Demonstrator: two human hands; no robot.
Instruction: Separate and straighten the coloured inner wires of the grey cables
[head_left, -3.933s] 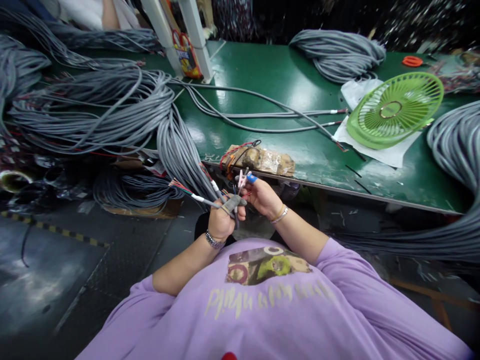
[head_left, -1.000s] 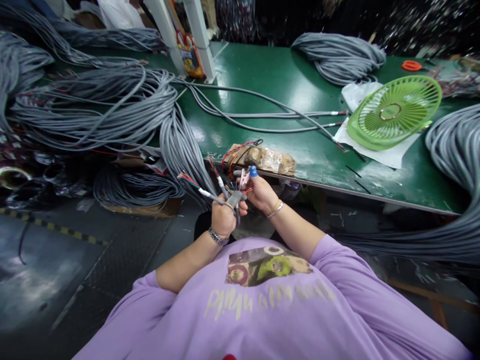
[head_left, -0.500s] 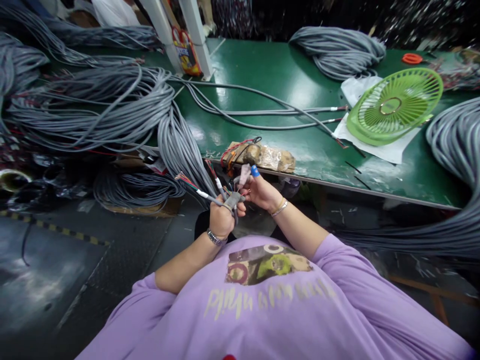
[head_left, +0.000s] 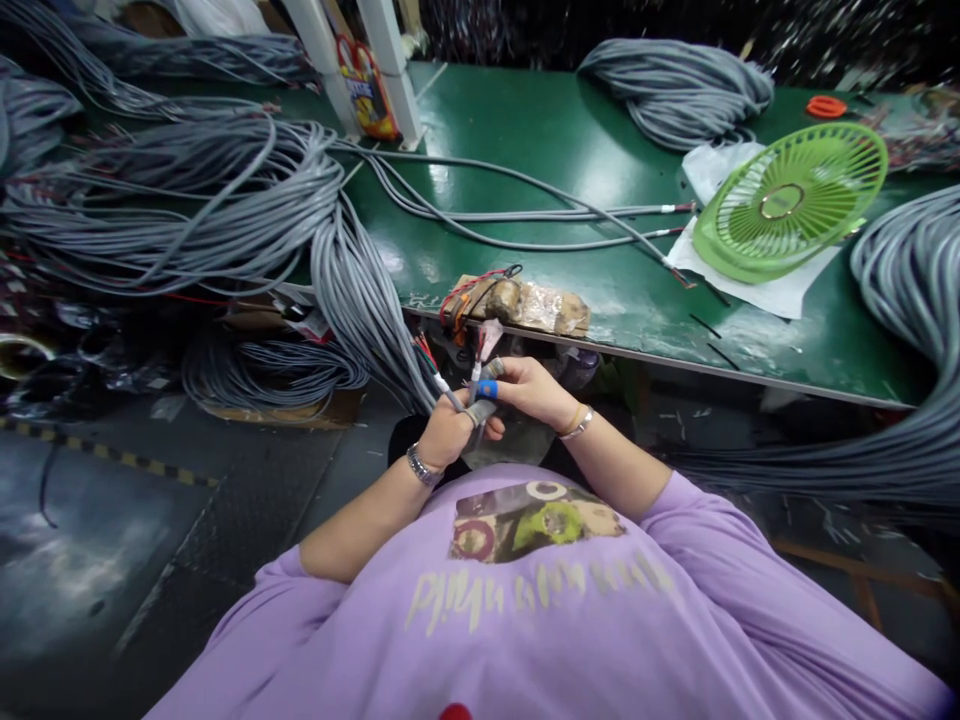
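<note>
My left hand [head_left: 445, 434] is closed around grey cables in front of the table edge, with tape on its thumb. One grey cable [head_left: 442, 384] sticks out above this hand, with a white band and red, green and black wires fanning from its end. Beside it stands a second cable end [head_left: 477, 373], also banded in white, its dark red wires pointing up toward the table. My right hand [head_left: 536, 392] meets the left, its taped fingers, one wrapped in blue, pressed together at this second cable. Its fingers partly hide the grip.
Large bundles of grey cable [head_left: 225, 210] cover the left of the green table [head_left: 517, 110]. Three cable ends reach toward a green fan [head_left: 787, 205]. A taped wooden block [head_left: 540, 306] with red and black leads sits at the front edge. More coils [head_left: 679, 95] lie behind.
My right hand has come down and closer to my left, its blue-wrapped finger now at the cable. The cable ends in my left hand have swung more upright and rightward.
</note>
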